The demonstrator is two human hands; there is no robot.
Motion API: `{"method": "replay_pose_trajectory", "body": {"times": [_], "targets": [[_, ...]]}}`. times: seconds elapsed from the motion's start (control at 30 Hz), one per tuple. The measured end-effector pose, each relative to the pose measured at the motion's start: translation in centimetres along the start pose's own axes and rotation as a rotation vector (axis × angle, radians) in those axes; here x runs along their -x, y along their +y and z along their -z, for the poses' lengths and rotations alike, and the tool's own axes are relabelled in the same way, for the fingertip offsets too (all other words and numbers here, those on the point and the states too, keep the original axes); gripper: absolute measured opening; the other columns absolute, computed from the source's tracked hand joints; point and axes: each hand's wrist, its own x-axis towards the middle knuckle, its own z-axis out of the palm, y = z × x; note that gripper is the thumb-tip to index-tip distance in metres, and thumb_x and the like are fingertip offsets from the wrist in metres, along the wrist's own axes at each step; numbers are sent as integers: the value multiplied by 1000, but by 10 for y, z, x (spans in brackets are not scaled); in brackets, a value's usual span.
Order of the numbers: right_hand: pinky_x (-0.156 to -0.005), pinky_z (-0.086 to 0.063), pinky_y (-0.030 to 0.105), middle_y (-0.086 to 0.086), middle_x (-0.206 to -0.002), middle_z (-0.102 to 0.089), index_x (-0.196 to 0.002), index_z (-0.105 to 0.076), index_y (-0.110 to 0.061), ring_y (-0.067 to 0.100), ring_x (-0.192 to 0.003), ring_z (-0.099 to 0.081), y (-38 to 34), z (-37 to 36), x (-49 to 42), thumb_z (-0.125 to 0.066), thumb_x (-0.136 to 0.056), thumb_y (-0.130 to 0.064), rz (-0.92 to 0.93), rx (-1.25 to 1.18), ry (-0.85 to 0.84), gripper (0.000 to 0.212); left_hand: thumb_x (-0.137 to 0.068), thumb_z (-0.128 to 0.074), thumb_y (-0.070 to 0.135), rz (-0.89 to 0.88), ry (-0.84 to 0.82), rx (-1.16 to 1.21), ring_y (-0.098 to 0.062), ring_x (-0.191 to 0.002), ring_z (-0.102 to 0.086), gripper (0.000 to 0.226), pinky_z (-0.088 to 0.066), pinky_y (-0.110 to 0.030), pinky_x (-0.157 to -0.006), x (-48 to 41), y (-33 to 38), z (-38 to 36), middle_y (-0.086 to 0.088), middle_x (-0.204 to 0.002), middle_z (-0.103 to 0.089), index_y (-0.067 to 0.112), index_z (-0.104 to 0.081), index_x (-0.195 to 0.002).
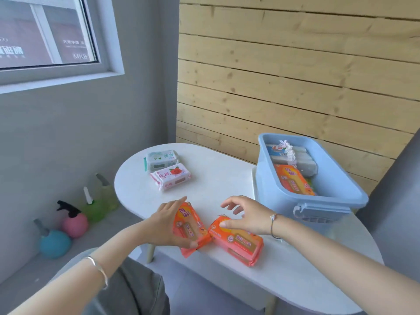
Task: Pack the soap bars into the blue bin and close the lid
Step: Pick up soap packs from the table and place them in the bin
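Observation:
Two orange soap packs lie near the front of the white table [216,178]. My left hand [164,223] grips the left orange pack [189,226], thumb under its near end. My right hand [246,215] hovers over the right orange pack [238,243] with fingers spread and the thumb touching its top. Farther back on the table lie a pink rose soap pack [170,176] and a pale green soap pack [161,159]. The blue bin [336,185] stands open at the right, holding an orange pack [293,179] and white-wrapped bars [293,156]. Its lid is not visible.
Spray bottles stand on the floor at the left: a blue one [54,243], a pink one [73,221] and two green ones [97,204]. A wooden slat wall [295,76] runs behind the table, and a window [45,30] is at the upper left.

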Motion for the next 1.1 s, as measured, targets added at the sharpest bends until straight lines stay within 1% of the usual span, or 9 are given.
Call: {"method": "replay_pose_trajectory", "body": {"times": [0.13, 0.27, 0.47, 0.57, 0.67, 0.73, 0.8, 0.93, 1.1], "targets": [[-100, -36, 21, -1, -135, -43, -134, -42, -27, 13, -122, -46, 20, -24, -1, -77, -72, -44, -82, 17, -20, 73, -45, -71, 76, -47, 101, -26, -16, -142, -9, 133, -23, -37, -116, 1, -4, -18, 9, -152, -14, 29, 0, -147], [-101, -42, 27, -3, -134, -47, -136, -38, -34, 14, -120, -51, 30, -40, 0, -76, -67, -45, -56, 228, -15, 80, -47, -71, 75, -63, 199, 27, -13, -139, -15, 129, -28, -33, -112, -2, -7, -25, 7, -151, -20, 27, -4, -146], [-84, -46, 25, -3, -117, -61, -133, -34, -40, 20, -108, -59, 29, -41, -12, -69, -65, -47, -87, 260, 105, 78, -49, -71, 74, -35, 219, 88, -14, -139, -21, 126, -29, -33, -113, -9, -10, -17, 7, -150, -25, 28, -6, -147], [-85, -47, 25, -7, -99, -59, -130, -42, -38, 20, -103, -63, 15, -23, -22, -74, -62, -46, -145, 93, 207, 76, -65, -70, 64, 32, 219, 310, -17, -140, -23, 112, -28, -33, -113, -8, -4, -13, 0, -153, -24, 23, -7, -148], [-87, -49, 28, -9, -97, -58, -125, -48, -35, 19, -100, -64, -12, -16, -39, -76, -61, -49, -99, 9, 274, 72, -87, -44, 59, 156, 223, 677, -16, -141, -25, 81, -23, -25, -110, -5, 0, -1, 2, -156, -21, 21, -9, -150], [-88, -50, 29, -6, -102, -62, -125, -49, -33, 19, -101, -64, -32, -22, -52, -76, -61, -53, -66, -21, 273, 72, -91, -26, 61, 197, 215, 867, -16, -142, -24, 70, -19, -32, -117, -1, 2, 5, 3, -157, -20, 24, -14, -149], [-91, -49, 30, -2, -114, -65, -128, -47, -31, 21, -106, -63, -50, -35, -63, -76, -62, -55, -59, -7, 256, 76, -91, -19, 63, 249, 225, 1022, -20, -140, -29, 72, -23, -38, -117, 4, 4, 11, -3, -155, -27, 18, -21, -148], [-93, -48, 32, 0, -123, -64, -129, -45, -28, 23, -113, -61, -70, -57, -75, -72, -66, -58, -48, 116, 232, 74, -91, -17, 63, 270, 125, 1330, -19, -132, -41, 75, -30, -36, -112, 4, 9, 14, -7, -141, -49, 9, -47, -134], [-86, -48, 32, -1, -119, -66, -122, -49, -27, 24, -109, -62, -68, -67, -76, -58, -72, -69, -43, 209, 284, 67, -89, -12, 67, 312, 79, 1399, -18, -129, -43, 79, -26, -36, -113, 2, 6, 10, -5, -132, -56, 12, -50, -132]]}}
